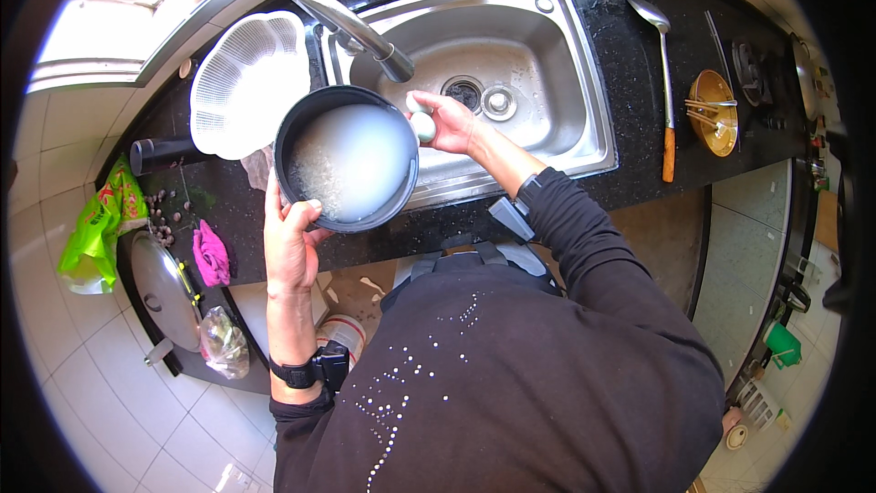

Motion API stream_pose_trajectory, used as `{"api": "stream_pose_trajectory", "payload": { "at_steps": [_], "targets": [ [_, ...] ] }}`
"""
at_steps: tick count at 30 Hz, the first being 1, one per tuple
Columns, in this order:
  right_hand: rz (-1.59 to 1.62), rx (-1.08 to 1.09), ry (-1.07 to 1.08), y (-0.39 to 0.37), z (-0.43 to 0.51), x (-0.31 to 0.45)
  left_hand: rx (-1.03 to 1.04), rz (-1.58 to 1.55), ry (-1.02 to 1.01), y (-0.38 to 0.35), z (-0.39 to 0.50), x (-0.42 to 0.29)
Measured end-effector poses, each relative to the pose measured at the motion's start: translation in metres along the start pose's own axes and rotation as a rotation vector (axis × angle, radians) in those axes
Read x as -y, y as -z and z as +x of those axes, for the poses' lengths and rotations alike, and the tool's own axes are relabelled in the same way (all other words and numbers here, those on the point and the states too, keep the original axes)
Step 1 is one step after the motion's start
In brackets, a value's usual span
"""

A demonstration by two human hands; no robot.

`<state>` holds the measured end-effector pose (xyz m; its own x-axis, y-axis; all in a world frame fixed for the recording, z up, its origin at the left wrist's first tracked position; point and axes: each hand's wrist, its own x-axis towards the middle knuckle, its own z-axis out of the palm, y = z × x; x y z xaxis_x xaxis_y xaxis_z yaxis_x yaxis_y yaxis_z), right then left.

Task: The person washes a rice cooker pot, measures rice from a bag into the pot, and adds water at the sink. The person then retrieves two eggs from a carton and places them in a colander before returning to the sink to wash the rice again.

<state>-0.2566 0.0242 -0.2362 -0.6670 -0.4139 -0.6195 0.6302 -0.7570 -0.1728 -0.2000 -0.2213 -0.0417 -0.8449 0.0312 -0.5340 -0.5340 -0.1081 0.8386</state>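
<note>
My left hand (pixel 293 243) grips the near left side of a dark cooking pot (pixel 298 118), its thumb on the rim. Inside the pot, rice grains (pixel 316 181) lie towards the left under cloudy white water (pixel 369 147). In my right hand (pixel 453 124) are pale green eggs (pixel 423 127); two show at the fingers and thumb, close against the pot's right side. The pot is over the left edge of a stainless steel sink (pixel 547 72), below the faucet (pixel 393 63). Any contact between my right hand and the pot is hidden.
A white plastic basket (pixel 250 85) stands left of the faucet. Right of the sink lie a wooden-handled spatula (pixel 666 89) and a brown bowl (pixel 705 92) with chopsticks. A pink cloth (pixel 211 255), grapes (pixel 161 219) and a metal lid (pixel 161 287) are at the left.
</note>
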Motion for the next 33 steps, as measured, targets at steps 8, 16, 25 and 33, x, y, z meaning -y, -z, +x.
{"api": "stream_pose_trajectory", "payload": {
  "at_steps": [8,16,25,33],
  "targets": [
    [-0.237,-0.022,0.048,0.000,0.000,0.001,-0.005,0.036,0.002,-0.002,0.002,0.001],
    [-0.192,0.054,0.106,-0.011,-0.005,-0.011,-0.011,0.108,-0.050,-0.004,0.001,-0.004],
    [-0.063,0.064,-0.033,0.002,0.002,-0.011,-0.009,0.135,-0.058,0.000,0.002,-0.007],
    [0.018,0.009,-0.036,0.000,-0.001,-0.011,-0.002,0.046,-0.003,0.004,0.001,0.000]
  ]
}}
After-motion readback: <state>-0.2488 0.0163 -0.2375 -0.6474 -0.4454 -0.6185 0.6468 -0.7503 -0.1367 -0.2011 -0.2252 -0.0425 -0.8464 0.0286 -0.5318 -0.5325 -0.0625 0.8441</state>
